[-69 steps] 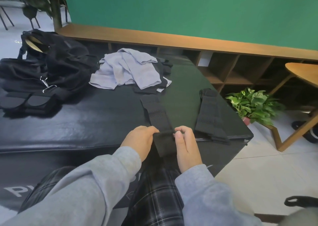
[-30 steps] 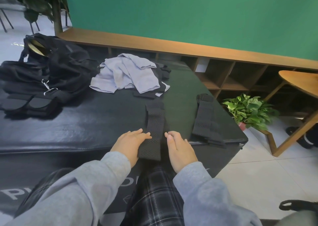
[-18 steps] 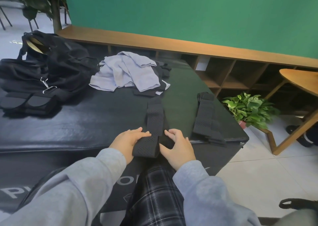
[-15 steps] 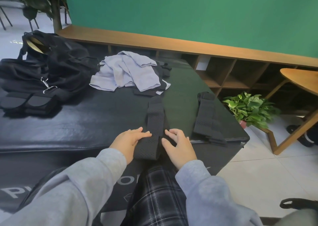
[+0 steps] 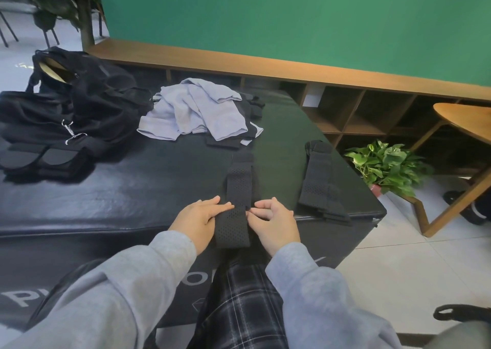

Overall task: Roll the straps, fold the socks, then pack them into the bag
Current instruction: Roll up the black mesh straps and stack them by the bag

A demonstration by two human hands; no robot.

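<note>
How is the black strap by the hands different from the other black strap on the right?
The middle strap lies in one long straight line with its near end hanging over the table edge; the right strap lies doubled up in layers near the table's corner. The left hand touches the middle strap's edge and the right hand pinches its other edge; nobody touches the right strap. Both are black mesh with tiny holes.

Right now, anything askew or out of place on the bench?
Mostly tidy. The strap between the hands lies flat, its near end hanging over the bench edge. The grey socks sit in a crumpled heap, unfolded. The second strap lies near the right edge.
</note>
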